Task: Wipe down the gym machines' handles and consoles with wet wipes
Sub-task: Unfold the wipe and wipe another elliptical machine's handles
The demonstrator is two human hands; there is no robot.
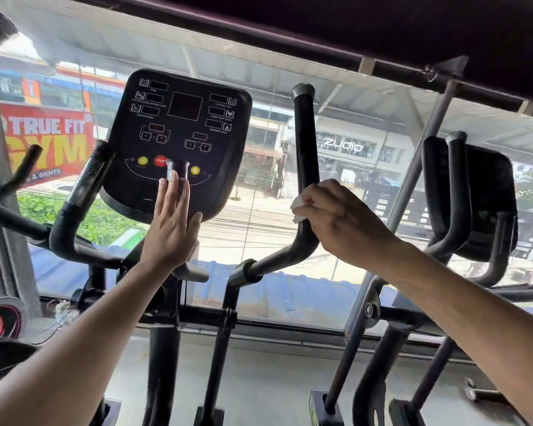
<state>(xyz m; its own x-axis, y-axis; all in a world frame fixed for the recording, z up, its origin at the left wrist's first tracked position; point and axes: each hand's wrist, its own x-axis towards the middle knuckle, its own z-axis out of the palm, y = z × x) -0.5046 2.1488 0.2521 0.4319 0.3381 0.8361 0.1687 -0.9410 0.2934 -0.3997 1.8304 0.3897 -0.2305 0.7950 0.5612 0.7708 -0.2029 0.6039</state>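
one wet wipe (pixel 297 207), small and bunched, sits in right hand (pixel 336 216), fingers curled round it and round right handle (pixel 303 155) near bend. left hand (pixel 170 229) flat, fingers straight, pressing low on console (pixel 179 118) close to stop button (pixel 159 161). risks, as i judge: wipe covers little, so upper handle and cap can stay dirty; wipe may slip out on bend; flat palm may press button; left handle (pixel 74 204) not yet reached.
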